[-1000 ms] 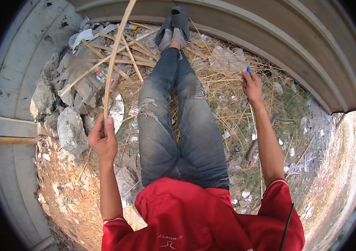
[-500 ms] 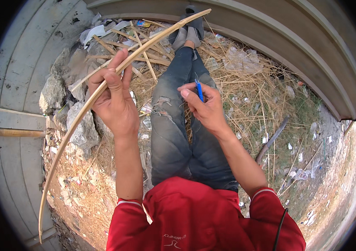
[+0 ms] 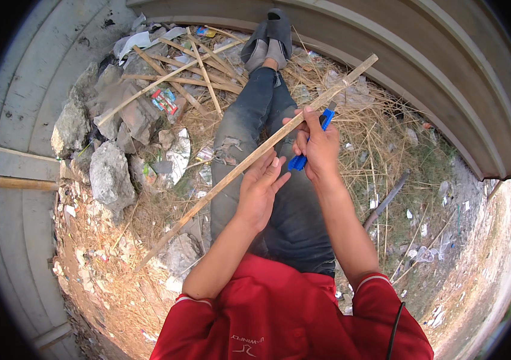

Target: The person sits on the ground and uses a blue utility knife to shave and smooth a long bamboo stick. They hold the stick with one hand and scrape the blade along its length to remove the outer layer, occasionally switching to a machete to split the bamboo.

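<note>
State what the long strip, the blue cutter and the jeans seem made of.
Long strip: likely split bamboo, perhaps other wood, matte; pale tan with a node-like band near its upper end. Blue cutter: probably smooth plastic, judging by its bright colour; the grey tip looks like metal. Jeans: apparently denim, faded, with frayed rips.

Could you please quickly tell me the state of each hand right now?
Left hand: open beside the wooden strip; whether it touches cannot be told.
Right hand: closed, holding the blue knife and apparently the strip.
</note>
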{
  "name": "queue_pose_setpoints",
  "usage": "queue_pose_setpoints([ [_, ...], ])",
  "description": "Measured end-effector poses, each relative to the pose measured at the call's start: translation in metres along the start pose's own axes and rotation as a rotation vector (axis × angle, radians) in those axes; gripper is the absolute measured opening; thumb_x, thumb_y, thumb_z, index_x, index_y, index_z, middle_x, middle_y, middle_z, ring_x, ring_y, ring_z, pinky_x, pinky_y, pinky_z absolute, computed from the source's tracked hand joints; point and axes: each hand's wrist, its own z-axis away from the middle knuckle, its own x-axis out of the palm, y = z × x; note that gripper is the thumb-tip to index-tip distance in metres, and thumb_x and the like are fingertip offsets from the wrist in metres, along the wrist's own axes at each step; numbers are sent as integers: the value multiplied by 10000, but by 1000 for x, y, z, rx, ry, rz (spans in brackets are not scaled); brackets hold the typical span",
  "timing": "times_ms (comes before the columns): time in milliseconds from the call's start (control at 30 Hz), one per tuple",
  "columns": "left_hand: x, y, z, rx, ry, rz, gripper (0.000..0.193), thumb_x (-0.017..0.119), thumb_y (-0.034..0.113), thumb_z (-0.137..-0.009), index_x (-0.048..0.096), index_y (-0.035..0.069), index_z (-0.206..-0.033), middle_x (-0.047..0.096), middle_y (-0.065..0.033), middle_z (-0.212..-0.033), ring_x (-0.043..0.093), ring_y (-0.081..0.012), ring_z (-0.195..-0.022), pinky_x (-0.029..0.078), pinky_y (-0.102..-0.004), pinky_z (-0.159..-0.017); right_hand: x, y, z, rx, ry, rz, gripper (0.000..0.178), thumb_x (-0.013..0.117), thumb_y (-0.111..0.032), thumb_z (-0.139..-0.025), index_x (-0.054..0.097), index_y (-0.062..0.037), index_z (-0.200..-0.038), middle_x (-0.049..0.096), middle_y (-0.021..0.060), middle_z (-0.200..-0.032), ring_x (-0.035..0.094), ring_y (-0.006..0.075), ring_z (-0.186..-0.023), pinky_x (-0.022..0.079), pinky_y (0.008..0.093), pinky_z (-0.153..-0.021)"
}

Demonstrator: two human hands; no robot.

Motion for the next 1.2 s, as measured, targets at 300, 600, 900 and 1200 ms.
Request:
queue_pose_setpoints([
  [300, -67, 29, 41, 965, 46, -1563, 399, 784, 98, -855, 692, 22, -1236, 694, -104, -986, 633, -266, -725, 490, -330, -630, -32, -28, -23, -105, 115, 106, 330, 630, -266, -1006, 654, 62, -1032, 737, 233, -881, 395, 58, -407, 365, 238, -405],
  [600, -79, 40, 50, 459, 2, -1332, 265, 707, 104, -948, 728, 13, -1196, 612, -87, -689, 577, -133, -584, 434, -264, -554, -52, -38, -38, -216, 44, 564, 456, 634, -406, -987, 724, 39, -949, 649, 78, -629, 512, 112, -545, 424, 296, -580],
  [900, -62, 30, 30, 150, 37, -883, 327, 608, 190, -1039, 679, -8, -1289, 617, 16, -761, 540, -38, -677, 392, -202, -577, -30, 7, 54, -306, -602, 1027, 304, 587, -310, -1007, 576, -6, -1001, 640, 239, -714, 636, 455, -703, 476, 509, -637],
  [1200, -70, 24, 26, 114, 22, -820, 326, 603, 163, -1035, 665, -4, -1308, 582, 33, -757, 415, 0, -591, 308, -190, -507, -25, 15, 58, -427, -660, 1321, 394, 581, -409, -1006, 615, -24, -928, 642, 234, -656, 641, 468, -642, 482, 558, -586],
])
